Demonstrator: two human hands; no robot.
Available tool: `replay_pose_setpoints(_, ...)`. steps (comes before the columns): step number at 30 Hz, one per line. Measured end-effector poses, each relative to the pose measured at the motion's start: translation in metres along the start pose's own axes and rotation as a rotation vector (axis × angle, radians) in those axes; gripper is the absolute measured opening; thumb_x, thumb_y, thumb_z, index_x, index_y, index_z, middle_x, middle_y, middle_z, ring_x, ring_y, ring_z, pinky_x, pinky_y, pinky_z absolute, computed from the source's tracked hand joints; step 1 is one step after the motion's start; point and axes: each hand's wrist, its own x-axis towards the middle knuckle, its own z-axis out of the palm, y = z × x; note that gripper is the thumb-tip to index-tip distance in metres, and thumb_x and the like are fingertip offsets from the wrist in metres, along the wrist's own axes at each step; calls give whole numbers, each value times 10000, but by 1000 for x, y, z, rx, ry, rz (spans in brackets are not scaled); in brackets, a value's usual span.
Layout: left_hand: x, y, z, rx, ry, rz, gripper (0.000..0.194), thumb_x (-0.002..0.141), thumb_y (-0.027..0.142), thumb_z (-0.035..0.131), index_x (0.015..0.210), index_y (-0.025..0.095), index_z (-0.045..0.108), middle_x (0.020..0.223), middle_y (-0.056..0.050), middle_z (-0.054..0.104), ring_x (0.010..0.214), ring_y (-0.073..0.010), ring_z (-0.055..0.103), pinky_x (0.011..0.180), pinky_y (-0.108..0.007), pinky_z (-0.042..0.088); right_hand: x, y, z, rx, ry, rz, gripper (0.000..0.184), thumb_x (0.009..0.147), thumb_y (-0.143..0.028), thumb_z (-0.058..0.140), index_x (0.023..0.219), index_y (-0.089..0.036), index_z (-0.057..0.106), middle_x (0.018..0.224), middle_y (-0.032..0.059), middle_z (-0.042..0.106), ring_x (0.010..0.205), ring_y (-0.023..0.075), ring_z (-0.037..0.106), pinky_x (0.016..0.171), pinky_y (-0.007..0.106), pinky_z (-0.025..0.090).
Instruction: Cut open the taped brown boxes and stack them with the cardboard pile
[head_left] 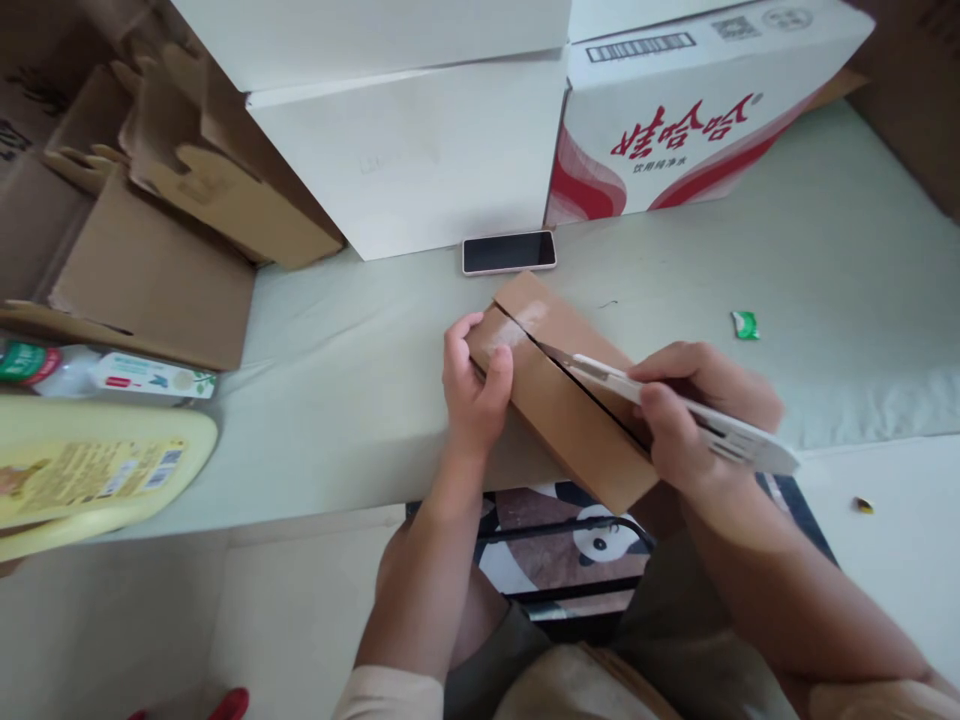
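Observation:
A brown cardboard box [566, 410] lies tilted at the front edge of the cloth-covered surface. Its top flaps meet along a dark slit, and clear tape shows at the far end. My left hand [480, 385] grips that far left end, thumb on top and fingers round the side. In my right hand [694, 415] is a white utility knife [607, 375], held between thumb and fingers. The blade's tip rests at the slit between the flaps, near the tape. Part of the box's near right end is hidden behind my right hand.
A phone [510, 253] lies beyond the box, before white cartons [420, 160] and a red-and-white carton [675, 140]. Open cardboard boxes [157, 270], a bottle [67, 370] and a yellow jug [105, 465] are at left. A green packet [745, 325] lies right.

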Motion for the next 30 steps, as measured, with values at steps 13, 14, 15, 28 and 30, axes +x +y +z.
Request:
replay_pose_setpoints(13, 22, -7, -37, -439, -13, -176, 604, 591, 632, 973, 916, 225, 666, 1204, -66, 709, 998, -190, 695, 870, -305, 553, 16, 42, 7, 188, 462, -29, 376, 990, -666, 603, 1029, -296, 543, 821, -28, 675, 469, 111, 530, 439, 260, 375)
replay_pose_setpoints(14, 24, -8, -42, -498, 11, -202, 577, 594, 588, 991, 929, 227, 689, 1150, -50, 728, 972, -176, 703, 872, -294, 550, 15, 52, 7, 110, 407, -3, 337, 1010, -623, 594, 1031, -288, 564, 794, -26, 661, 484, 119, 533, 465, 266, 389)
replay_pose_setpoints(15, 26, -9, -47, -548, 36, -221, 558, 598, 557, 1001, 949, 231, 715, 1080, -34, 742, 931, -160, 708, 853, -279, 549, 15, 62, 8, 18, 330, 34, 294, 1023, -573, 588, 1027, -278, 588, 754, -24, 645, 505, 135, 546, 495, 276, 409)
replay_pose_setpoints(28, 35, -19, -75, -750, 221, -325, 439, 666, 542, 972, 932, 262, 764, 998, -34, 799, 834, -188, 730, 649, -267, 593, -2, 127, 30, -669, -384, 256, 597, 855, -354, 681, 1410, -144, 615, 1100, 210, 692, 1003, 396, 660, 867, 522, 548)
replay_pose_setpoints(30, 35, -19, -76, -765, 242, -360, 477, 674, 570, 957, 975, 257, 760, 1046, -52, 801, 864, -201, 735, 656, -273, 598, -3, 128, 33, -688, -370, 273, 661, 813, -436, 751, 1397, -152, 629, 1095, 209, 665, 1025, 415, 639, 883, 561, 540)
